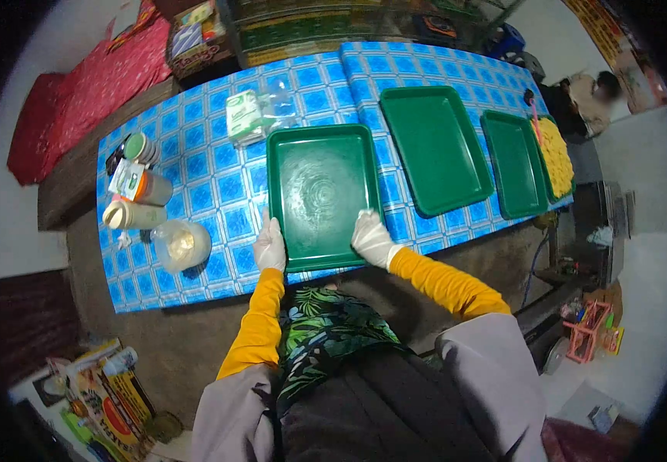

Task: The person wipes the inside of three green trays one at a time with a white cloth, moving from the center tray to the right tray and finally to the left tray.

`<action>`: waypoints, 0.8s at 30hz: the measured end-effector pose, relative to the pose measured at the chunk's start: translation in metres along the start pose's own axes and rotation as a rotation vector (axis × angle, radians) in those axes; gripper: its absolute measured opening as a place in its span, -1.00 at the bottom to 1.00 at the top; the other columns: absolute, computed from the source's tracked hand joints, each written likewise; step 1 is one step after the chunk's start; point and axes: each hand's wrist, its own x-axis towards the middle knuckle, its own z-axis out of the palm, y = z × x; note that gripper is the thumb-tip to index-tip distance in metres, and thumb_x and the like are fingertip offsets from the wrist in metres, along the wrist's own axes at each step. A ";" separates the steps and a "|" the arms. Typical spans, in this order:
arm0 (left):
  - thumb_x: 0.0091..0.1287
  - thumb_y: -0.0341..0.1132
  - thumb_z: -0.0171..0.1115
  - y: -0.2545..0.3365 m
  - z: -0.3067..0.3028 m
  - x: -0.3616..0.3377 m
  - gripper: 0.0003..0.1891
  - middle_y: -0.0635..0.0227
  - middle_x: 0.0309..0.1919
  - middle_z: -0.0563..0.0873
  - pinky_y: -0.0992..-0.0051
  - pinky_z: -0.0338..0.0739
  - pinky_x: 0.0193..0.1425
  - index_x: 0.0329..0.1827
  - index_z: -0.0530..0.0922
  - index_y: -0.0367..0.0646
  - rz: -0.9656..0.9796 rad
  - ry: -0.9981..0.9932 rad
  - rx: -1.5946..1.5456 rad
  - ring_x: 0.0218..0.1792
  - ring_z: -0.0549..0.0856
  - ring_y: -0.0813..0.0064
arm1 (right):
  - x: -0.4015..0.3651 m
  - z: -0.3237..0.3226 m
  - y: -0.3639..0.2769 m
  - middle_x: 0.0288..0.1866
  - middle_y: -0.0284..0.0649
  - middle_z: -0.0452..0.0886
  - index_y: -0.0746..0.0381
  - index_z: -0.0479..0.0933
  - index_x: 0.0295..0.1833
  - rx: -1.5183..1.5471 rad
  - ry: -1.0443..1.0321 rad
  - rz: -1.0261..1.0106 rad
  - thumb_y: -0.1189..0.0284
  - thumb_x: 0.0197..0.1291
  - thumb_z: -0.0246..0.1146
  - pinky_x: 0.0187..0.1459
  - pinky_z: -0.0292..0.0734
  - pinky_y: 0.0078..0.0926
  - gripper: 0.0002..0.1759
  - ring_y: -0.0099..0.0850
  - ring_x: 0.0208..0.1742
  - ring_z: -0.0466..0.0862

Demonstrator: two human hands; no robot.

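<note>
Tray (322,192), green and bare, lies at the near edge of the bench (218,185). It looks as if it is being squared up or steadied. The second tray (435,150) and third tray (514,163) are empty too, while the far tray (556,158) holds yellow food. A clear tub (182,245) has something pale inside. The left hand (270,246) lies flat along the left rim. The right hand (372,239) rests its fingers on the near corner, though I can't tell if they grip. Lifting it would need both hands closed on the rim.
</note>
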 end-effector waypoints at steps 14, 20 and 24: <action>0.56 -0.14 0.11 0.044 -0.017 -0.016 -0.53 0.05 -0.07 0.67 0.21 0.48 0.04 0.37 0.51 -0.29 0.435 0.058 0.451 -0.08 0.63 0.13 | 0.013 -0.045 -0.051 0.00 -0.17 0.65 0.22 0.47 0.20 3.293 0.961 0.354 0.60 0.30 0.24 -0.28 0.70 -0.33 -0.64 -0.40 -0.21 0.69; 0.50 -0.28 0.26 0.114 -0.010 -0.062 -0.78 0.49 -0.27 0.66 0.60 0.42 -0.22 0.03 0.71 -0.23 -0.131 -0.666 -0.381 -0.30 0.55 0.68 | 0.019 -0.090 -0.059 -0.05 -0.22 0.65 0.32 0.49 0.15 2.885 1.025 0.803 0.59 0.27 0.29 -0.32 0.66 -0.50 -0.66 -0.45 -0.26 0.70; 0.50 -0.31 0.26 0.112 -0.003 -0.064 -0.77 0.49 -0.24 0.66 0.64 0.40 -0.23 0.06 0.73 -0.26 -0.086 -0.704 -0.380 -0.30 0.53 0.72 | 0.019 -0.092 -0.086 -0.32 -0.18 0.71 0.38 0.60 -0.08 2.435 1.049 1.167 0.63 0.22 0.31 -0.46 0.60 -0.61 -0.84 -0.51 -0.44 0.69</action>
